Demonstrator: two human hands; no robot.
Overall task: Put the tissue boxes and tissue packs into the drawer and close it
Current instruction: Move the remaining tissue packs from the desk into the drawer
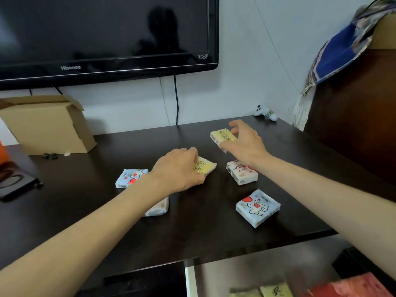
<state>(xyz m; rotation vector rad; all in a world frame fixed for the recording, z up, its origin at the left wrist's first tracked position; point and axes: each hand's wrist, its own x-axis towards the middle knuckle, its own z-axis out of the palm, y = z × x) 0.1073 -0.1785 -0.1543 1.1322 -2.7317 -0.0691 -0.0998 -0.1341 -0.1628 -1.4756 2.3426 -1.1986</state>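
Both hands reach over the dark table (192,232), well apart. Nearest, below the right forearm, an open drawer (257,275) holds yellow packs (276,290) and a red box (353,286). Between the forearms lies a blue pack (258,207); another pack (157,209) peeks from under the left forearm. The left hand (177,170) closes its fingers on a yellow pack (205,166) on the table. Farther, the right hand (246,142) pinches a second yellow pack (221,137), tilted.
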